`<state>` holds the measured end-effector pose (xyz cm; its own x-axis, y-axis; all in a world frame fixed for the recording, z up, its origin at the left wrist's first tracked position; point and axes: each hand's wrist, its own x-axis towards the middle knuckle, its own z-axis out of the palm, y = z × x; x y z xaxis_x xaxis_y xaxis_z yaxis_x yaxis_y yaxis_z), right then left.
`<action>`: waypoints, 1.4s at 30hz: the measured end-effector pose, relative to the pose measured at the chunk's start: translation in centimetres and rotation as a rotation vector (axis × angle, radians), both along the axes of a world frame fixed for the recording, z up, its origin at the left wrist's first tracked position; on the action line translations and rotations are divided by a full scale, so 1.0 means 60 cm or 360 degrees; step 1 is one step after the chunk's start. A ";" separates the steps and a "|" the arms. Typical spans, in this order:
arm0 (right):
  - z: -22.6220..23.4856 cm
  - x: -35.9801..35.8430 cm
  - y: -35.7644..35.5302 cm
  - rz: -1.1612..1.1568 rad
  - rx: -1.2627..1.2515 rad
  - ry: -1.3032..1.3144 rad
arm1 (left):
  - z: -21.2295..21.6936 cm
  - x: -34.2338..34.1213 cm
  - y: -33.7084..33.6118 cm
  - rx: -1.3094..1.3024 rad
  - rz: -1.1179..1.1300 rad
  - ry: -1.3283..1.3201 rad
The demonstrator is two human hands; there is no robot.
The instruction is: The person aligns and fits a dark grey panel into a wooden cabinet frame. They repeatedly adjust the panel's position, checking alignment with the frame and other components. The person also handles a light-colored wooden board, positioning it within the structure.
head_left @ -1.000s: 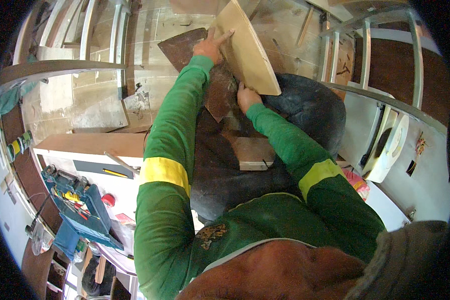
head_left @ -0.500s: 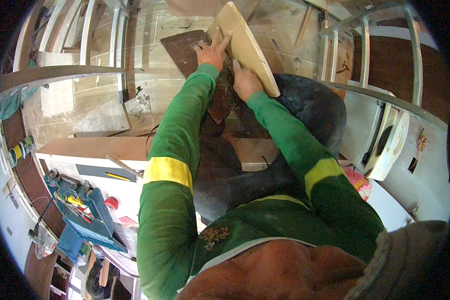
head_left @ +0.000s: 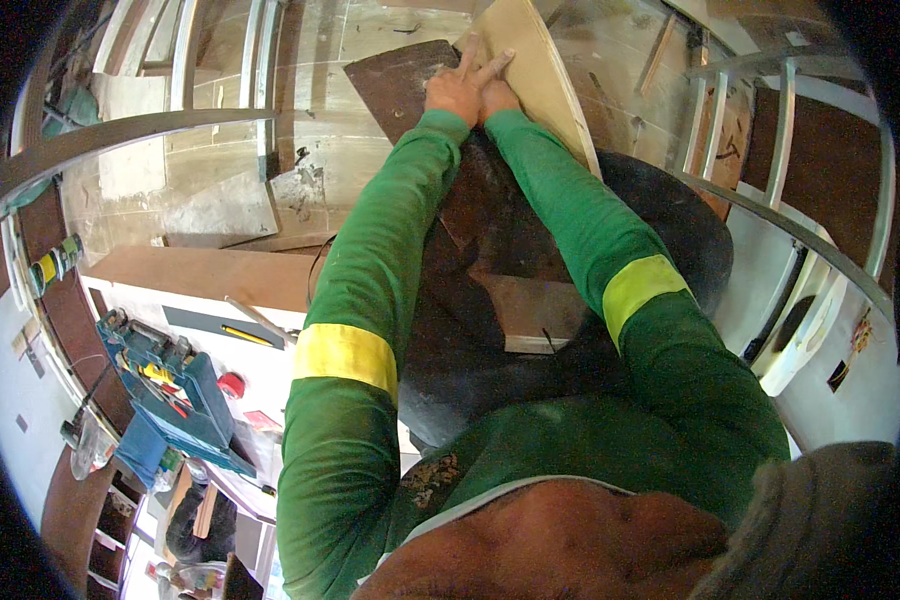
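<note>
A pale wooden board (head_left: 545, 75) stands tilted on edge in front of me, over a dark brown sheet (head_left: 400, 85). My left hand (head_left: 455, 95) reaches its near face at the left, with fingers stretched apart against the wood. Close beside it, my right hand (head_left: 499, 97) is at the same face of the board, partly covered by the left. Its fingers are mostly hidden, so I cannot see whether they grip anything. My dark-trousered leg (head_left: 660, 215) is bent next to the board's lower right corner.
To the left are a blue toolbox (head_left: 185, 395) with hand tools, a red tape roll (head_left: 231, 385) and a brown-topped white cabinet (head_left: 200, 275). Metal-barred frames (head_left: 185, 60) stand at far left and far right (head_left: 785, 130). A wood offcut (head_left: 530, 305) lies below my arms.
My right hand has moved farther along the board, up against my left hand, which now overlaps it. The whole view has shifted slightly, placing the surroundings more to the right.
</note>
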<state>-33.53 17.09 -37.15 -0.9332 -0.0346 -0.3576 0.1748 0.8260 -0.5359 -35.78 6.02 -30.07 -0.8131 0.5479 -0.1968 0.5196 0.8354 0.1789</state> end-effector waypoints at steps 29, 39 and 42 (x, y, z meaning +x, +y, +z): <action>0.230 0.323 0.042 0.0162 0.0417 -0.0688 | -0.052 0.063 0.059 -0.0346 0.0202 0.0282; 0.172 0.189 -0.002 -0.0239 0.0342 -0.0243 | -0.041 0.028 0.021 -0.0269 -0.0015 0.0107; 0.042 0.155 -0.005 -0.0155 0.0410 0.0013 | -0.039 0.029 0.022 -0.0182 0.0016 0.0127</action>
